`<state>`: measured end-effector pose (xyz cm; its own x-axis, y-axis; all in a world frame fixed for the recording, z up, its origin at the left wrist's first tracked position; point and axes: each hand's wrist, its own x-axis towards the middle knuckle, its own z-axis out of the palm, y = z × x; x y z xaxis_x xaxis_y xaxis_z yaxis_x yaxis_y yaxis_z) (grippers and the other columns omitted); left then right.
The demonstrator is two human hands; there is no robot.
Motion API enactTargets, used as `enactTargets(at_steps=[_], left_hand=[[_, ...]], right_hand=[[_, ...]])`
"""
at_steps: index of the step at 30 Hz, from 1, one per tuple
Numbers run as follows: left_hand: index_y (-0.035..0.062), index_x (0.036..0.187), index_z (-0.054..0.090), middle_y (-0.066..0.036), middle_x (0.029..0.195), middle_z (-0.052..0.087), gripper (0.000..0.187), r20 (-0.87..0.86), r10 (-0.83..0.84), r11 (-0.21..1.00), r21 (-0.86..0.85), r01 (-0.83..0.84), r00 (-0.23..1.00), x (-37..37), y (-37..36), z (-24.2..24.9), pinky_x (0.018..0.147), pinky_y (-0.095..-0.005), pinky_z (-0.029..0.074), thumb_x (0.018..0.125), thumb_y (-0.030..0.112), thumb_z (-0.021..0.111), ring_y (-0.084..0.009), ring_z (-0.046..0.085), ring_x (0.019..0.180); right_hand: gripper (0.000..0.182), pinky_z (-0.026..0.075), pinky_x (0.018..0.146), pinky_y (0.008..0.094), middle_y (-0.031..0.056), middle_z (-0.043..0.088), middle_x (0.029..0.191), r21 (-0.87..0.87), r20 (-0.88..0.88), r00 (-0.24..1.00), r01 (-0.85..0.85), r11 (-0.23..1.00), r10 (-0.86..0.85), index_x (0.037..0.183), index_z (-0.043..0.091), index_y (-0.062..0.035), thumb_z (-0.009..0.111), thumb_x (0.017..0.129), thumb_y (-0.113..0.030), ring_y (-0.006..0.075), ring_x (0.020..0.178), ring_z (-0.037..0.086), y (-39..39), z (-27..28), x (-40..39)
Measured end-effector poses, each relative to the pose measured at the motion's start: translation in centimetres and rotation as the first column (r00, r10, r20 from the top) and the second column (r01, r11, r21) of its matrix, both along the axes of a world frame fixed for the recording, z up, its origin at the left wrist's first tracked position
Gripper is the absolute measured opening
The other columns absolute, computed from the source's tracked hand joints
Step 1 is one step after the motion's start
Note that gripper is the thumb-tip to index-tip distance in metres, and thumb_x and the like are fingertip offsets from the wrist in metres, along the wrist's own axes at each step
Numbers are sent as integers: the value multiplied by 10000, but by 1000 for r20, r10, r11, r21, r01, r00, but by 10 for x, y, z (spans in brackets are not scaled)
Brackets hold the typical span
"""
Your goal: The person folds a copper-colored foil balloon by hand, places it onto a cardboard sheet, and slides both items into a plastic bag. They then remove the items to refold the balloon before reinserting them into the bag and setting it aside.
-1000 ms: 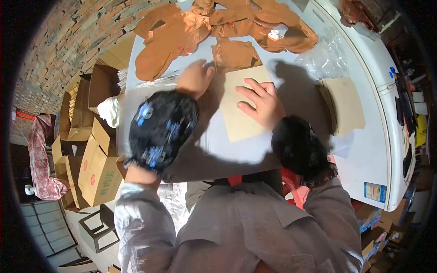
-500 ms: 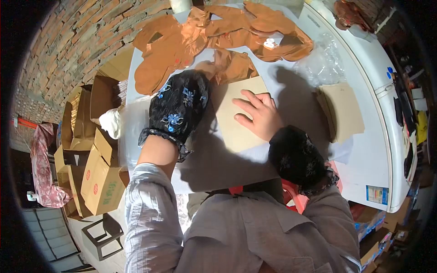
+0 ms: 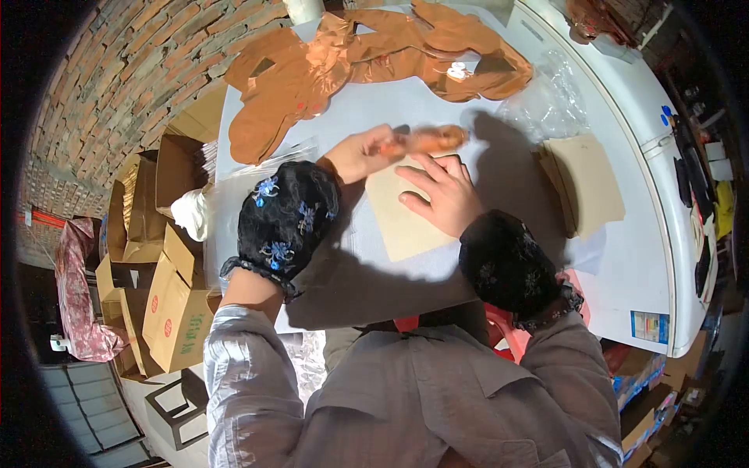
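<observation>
My left hand [image 3: 365,153] is closed on a small copper-coloured foil piece [image 3: 437,140], blurred by motion, above the upper edge of a beige paper sheet [image 3: 406,222]. Resting flat on that sheet, my right hand [image 3: 443,193] has its fingers spread, just below the foil piece. Large copper-coloured foil pieces [image 3: 273,101] lie spread along the far side of the white table [image 3: 343,292]. Small white objects [image 3: 457,71] sit on them.
A stack of beige sheets [image 3: 585,187] lies at the right, near clear crumpled plastic [image 3: 550,97]. A white fridge-like unit [image 3: 624,101] borders the table there. Cardboard boxes [image 3: 175,312] stand at the left, below a brick wall [image 3: 133,70].
The foil piece has left its flatter position near the sheet's top and now hangs narrow and blurred from my left hand. My left forearm has shifted slightly left. My right hand stays nearly still.
</observation>
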<state>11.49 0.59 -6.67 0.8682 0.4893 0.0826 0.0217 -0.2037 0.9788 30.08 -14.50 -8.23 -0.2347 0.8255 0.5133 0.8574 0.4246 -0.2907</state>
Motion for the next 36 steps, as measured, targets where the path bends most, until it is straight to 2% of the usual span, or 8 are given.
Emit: enactTargets(at_steps=[7,14,18,21,22,25,29,36], left_hand=[[11,917,471,-132,941,548,213,-148,34,714,695,80,988,-7,-27,15,908,-405,463,768,-14,620,-357,555,1019],[60,1051,470,-64,1020,508,281,-378,-20,922,350,163,925,-11,-29,26,787,-335,450,791,6,561,-185,515,874],[0,1304,460,-86,1228,549,407,-80,-122,958,-269,97,989,-6,-12,11,982,-292,402,902,68,454,-164,511,1130],[35,1302,505,-76,1296,552,355,-315,38,985,174,18,948,8,1,3,1020,-291,388,953,91,471,-143,482,1215],[114,1285,573,-120,1081,597,359,-193,134,946,316,-67,972,12,-12,7,892,-362,466,938,155,492,-308,582,951],[95,1173,648,-133,1030,584,309,-246,230,576,814,72,942,29,-11,-4,912,-384,459,893,120,518,-333,558,997],[52,911,668,-138,1009,583,144,-51,288,551,825,-122,956,45,-20,-15,917,-406,459,831,62,549,-351,547,1032],[111,1284,555,-115,1468,449,326,-290,149,824,565,43,945,37,-24,-19,1175,-424,244,972,181,491,-311,349,1410]], right_hand=[[412,373,997,456,83,602,1232,-6,-107,994,11,1000,-12,1163,654,-150,716,809,-354,349,1144,481,3,-4,0],[355,418,907,451,60,641,1071,119,-115,993,24,993,-10,1055,668,-123,730,750,-296,336,1041,526,3,-7,-2],[351,432,846,446,57,648,1004,187,-67,998,19,982,-6,1039,667,-124,734,733,-283,329,982,542,7,-16,1],[367,438,827,440,52,644,1009,132,-75,997,29,991,-19,1026,665,-121,752,703,-272,324,968,545,5,-15,1],[374,438,835,441,64,638,1020,134,-109,994,18,991,-3,1032,662,-113,758,709,-277,328,978,546,5,-13,0],[400,438,864,445,104,618,1055,148,-225,974,20,989,14,1049,650,-87,776,731,-294,342,1011,548,4,-6,-2],[445,430,907,454,167,589,1107,186,-221,975,67,980,-25,1083,633,-51,782,771,-330,358,1066,545,3,-10,-2],[469,424,907,468,136,620,1130,138,-17,1000,-5,990,7,1097,642,-33,792,732,-287,350,1068,549,3,-10,1]])
